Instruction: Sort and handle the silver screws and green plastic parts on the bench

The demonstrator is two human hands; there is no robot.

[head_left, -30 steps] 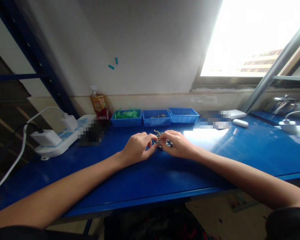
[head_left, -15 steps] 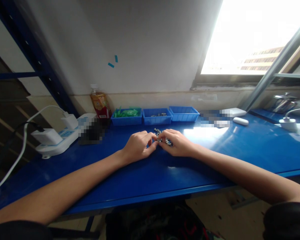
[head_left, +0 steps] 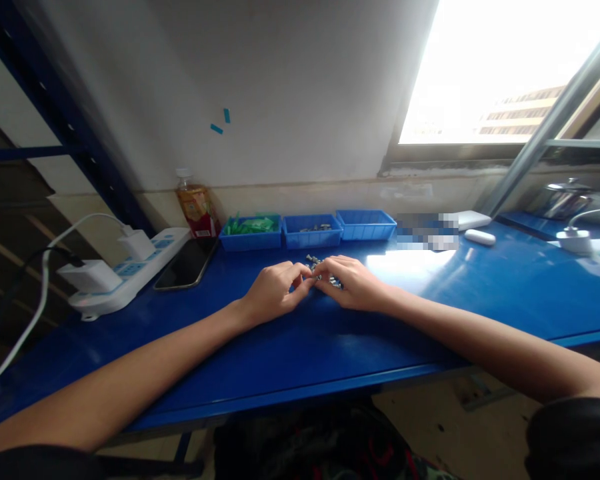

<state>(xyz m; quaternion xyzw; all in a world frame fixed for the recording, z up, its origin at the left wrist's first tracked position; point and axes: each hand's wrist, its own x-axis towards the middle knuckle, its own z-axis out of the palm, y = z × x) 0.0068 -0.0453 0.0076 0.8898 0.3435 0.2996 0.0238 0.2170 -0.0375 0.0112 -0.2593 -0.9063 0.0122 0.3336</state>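
Fingertip to fingertip, my left hand [head_left: 277,290] and my right hand [head_left: 353,283] meet above the blue table. Thumb and forefinger are pinched together on each hand. A small silvery metal fastener shows between the fingertips; it looks like a bolt, but the fingers hide most of it. Several loose metal bolts [head_left: 311,259] lie on the table just behind the fingers, and more show under my right palm. Beyond them stands a blue bin [head_left: 313,239] with some small metal parts inside.
Left of that bin, another blue bin [head_left: 253,241] holds green pieces; a third blue bin [head_left: 366,231] stands at right. A drink bottle [head_left: 196,207], a phone [head_left: 187,263] and a power strip [head_left: 130,273] are on the left. A white case [head_left: 480,237] lies right.
The view has shifted slightly. Both hands stay pinched together in nearly the same place, with only small finger movement.
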